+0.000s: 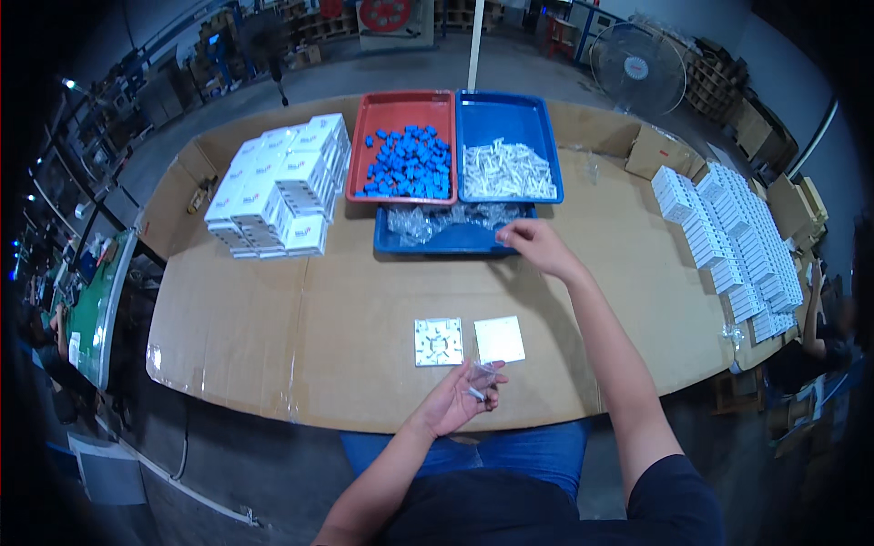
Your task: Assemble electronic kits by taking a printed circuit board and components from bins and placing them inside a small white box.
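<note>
My left hand (pixel 455 400) is near the front edge of the cardboard-covered table, its fingers curled around a small clear plastic bag (pixel 486 374). A small white piece (pixel 476 394) shows at its fingers. Just beyond lie a square white plate with a cut-out pattern (pixel 439 342) and a plain white square plate (pixel 500 339), side by side. My right hand (pixel 539 247) is raised at the right end of the lower blue tray (pixel 437 246), thumb and fingertips pinched together. Whatever they hold, if anything, is too small to make out. Clear plastic bags (pixel 414 224) lie in that tray.
Behind stand a red tray (pixel 401 111) of small blue parts and a blue tray (pixel 505 114) of slim white pieces. White boxes (pixel 273 187) are stacked at left; rows of white units (pixel 728 237) fill the right side. Cardboard walls (pixel 601 136) edge the table's back.
</note>
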Action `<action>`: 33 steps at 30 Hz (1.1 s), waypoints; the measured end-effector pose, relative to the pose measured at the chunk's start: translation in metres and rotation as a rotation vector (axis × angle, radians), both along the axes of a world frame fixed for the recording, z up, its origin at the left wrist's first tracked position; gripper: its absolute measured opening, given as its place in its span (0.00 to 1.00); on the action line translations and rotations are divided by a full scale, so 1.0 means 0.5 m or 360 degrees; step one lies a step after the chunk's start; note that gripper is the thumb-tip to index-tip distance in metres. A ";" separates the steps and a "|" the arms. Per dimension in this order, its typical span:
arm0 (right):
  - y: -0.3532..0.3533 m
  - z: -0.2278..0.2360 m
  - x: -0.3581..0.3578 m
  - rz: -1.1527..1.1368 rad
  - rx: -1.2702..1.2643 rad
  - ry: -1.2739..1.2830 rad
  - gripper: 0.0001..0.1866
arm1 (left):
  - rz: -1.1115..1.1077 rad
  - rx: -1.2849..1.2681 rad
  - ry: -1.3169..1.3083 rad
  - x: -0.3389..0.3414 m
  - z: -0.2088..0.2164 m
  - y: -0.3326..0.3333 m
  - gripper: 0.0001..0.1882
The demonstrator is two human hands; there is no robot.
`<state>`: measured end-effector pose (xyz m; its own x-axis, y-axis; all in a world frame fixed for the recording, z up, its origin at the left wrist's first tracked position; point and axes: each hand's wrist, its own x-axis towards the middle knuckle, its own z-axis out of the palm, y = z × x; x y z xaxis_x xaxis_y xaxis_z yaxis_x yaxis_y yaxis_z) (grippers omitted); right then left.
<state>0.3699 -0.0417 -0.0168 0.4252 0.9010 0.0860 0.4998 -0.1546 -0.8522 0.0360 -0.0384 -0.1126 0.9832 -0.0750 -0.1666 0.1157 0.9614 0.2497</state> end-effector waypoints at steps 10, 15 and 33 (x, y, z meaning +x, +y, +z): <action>0.252 0.042 0.141 -0.0584 0.0210 -0.1108 0.08 | -0.0007 0.0014 -0.0003 0.010 -0.002 0.002 0.34; 0.322 -0.011 0.164 -0.0566 0.0168 -0.1531 0.12 | -0.0021 -0.0020 -0.0054 0.000 -0.016 0.002 0.35; 0.246 0.151 0.114 -0.0369 0.0793 0.0921 0.18 | -0.0090 0.0012 -0.0059 0.005 -0.021 0.009 0.35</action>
